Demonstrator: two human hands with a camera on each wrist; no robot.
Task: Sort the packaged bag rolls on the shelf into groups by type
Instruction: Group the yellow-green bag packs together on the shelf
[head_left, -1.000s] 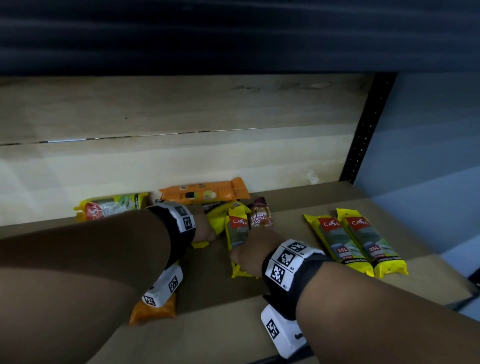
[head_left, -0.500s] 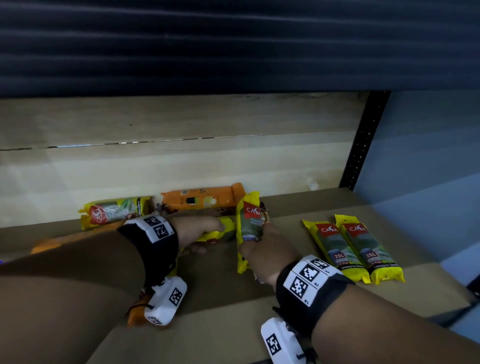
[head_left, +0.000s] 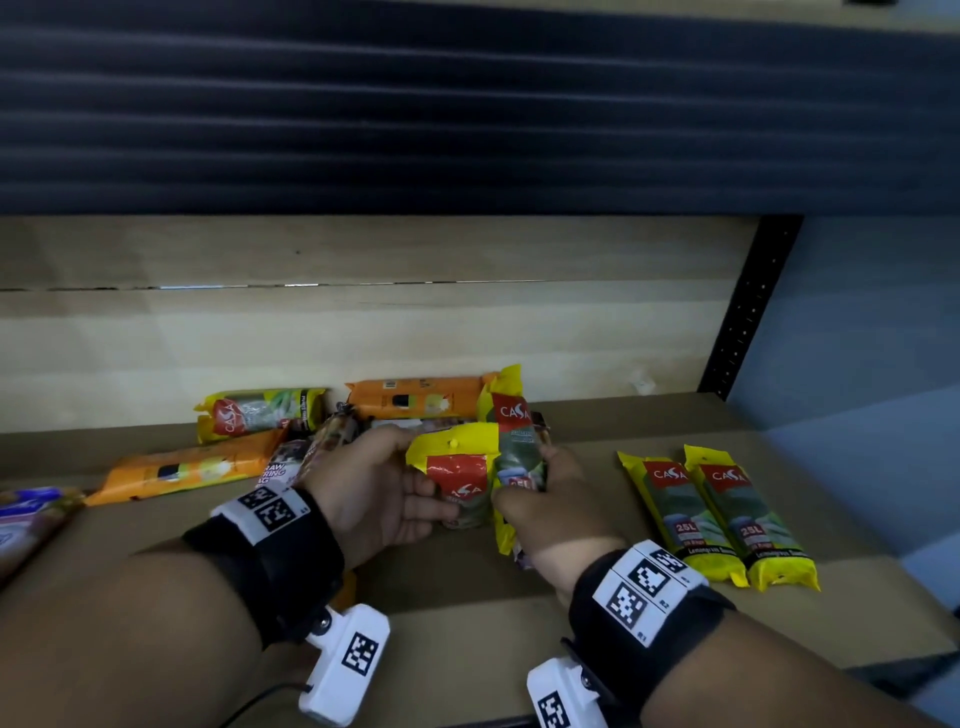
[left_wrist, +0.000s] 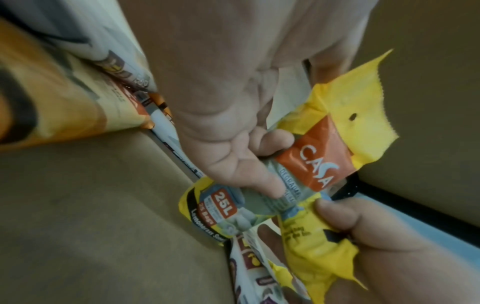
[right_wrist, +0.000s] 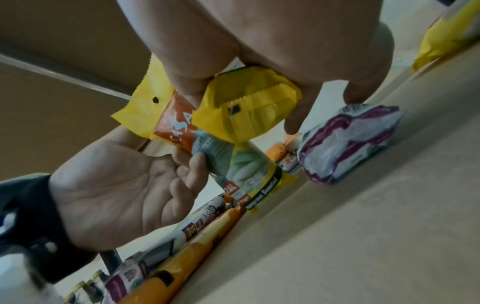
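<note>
My left hand (head_left: 410, 493) grips one yellow CASA 25L bag-roll pack (head_left: 457, 478) above the shelf board (head_left: 467, 623); the left wrist view shows thumb and fingers curled round this pack (left_wrist: 293, 181). Right beside it, my right hand (head_left: 524, 504) holds a second yellow CASA pack (head_left: 511, 426) nearly upright, pinching its lower end (right_wrist: 246, 107). The two packs touch. A white-and-purple pack (right_wrist: 350, 144) sits under my right hand's outer fingers; whether they hold it I cannot tell. Two matching yellow packs (head_left: 711, 514) lie side by side at the right.
Along the back wall lie a yellow pack (head_left: 260, 413) and an orange pack (head_left: 415, 397). Another orange pack (head_left: 182, 470) and a brown drawstring-bag pack (head_left: 306, 457) lie left of my hands. A purple pack (head_left: 26, 514) is at the far left. A black upright post (head_left: 748, 312) bounds the shelf on the right.
Both hands lifted their yellow packs off the shelf and brought them together at the centre. The left arm swung right, uncovering the orange and drawstring packs on the left.
</note>
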